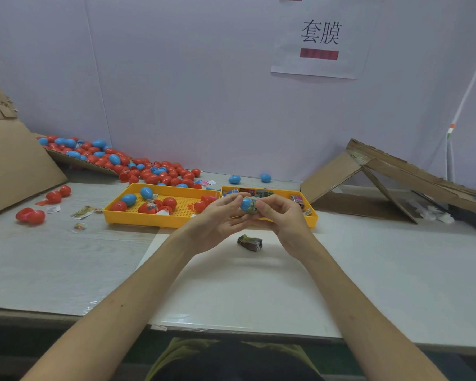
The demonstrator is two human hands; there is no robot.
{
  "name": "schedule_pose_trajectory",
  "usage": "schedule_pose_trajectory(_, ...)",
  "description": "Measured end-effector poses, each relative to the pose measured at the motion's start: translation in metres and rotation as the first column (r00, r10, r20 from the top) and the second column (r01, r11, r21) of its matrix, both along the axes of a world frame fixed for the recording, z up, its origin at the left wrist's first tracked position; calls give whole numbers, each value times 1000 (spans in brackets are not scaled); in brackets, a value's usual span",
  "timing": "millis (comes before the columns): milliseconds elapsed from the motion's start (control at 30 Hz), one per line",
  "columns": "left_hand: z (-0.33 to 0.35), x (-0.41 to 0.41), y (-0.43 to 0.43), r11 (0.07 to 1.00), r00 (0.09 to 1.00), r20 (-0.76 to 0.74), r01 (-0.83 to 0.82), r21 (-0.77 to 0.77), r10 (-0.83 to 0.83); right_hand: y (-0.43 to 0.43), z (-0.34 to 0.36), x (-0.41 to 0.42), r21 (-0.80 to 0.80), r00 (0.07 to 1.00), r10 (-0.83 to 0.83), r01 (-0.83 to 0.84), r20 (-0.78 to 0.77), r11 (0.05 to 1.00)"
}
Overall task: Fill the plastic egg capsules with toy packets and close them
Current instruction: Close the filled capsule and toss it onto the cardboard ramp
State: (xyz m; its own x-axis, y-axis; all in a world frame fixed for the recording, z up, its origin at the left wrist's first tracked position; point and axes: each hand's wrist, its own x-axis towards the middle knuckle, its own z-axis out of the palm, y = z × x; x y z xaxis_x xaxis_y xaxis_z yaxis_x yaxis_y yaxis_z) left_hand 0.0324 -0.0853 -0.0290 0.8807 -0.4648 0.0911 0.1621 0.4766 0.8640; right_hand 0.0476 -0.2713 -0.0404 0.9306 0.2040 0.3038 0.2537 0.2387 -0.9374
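Observation:
A blue egg capsule half (245, 204) sits between my two hands above the table, in front of the yellow trays. My left hand (217, 224) holds the blue half with its fingertips. My right hand (282, 218) pinches a green printed toy packet (252, 204) that sticks into the capsule's open end. A second crumpled toy packet (250, 242) lies on the white sheet just below my hands. The capsule's other half is not visible.
Left yellow tray (126, 217) holds red and blue eggs; right yellow tray (312, 220) holds toy packets. A heap of red and blue eggs (148, 169) lies at the back left. Cardboard ramp (382, 171) stands at right, cardboard sheet (14, 163) at left. Loose eggs (30, 215) and packets lie on the left table.

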Motion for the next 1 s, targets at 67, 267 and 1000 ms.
schedule_pose_trajectory(67,0,0,0,1000,1000,2,9,5,-9,0,0,0,-6,1000,6,-6,5,1000)
schedule_pose_trajectory(267,-3,5,2,999,999,22,-38,-11,38,2,1,0,-38,996,85,-87,-34,996)
schedule_pose_trajectory(1000,-9,11,-2,959,969,242,-119,255,56,-1,1,-1,-65,998,33,-36,-49,997)
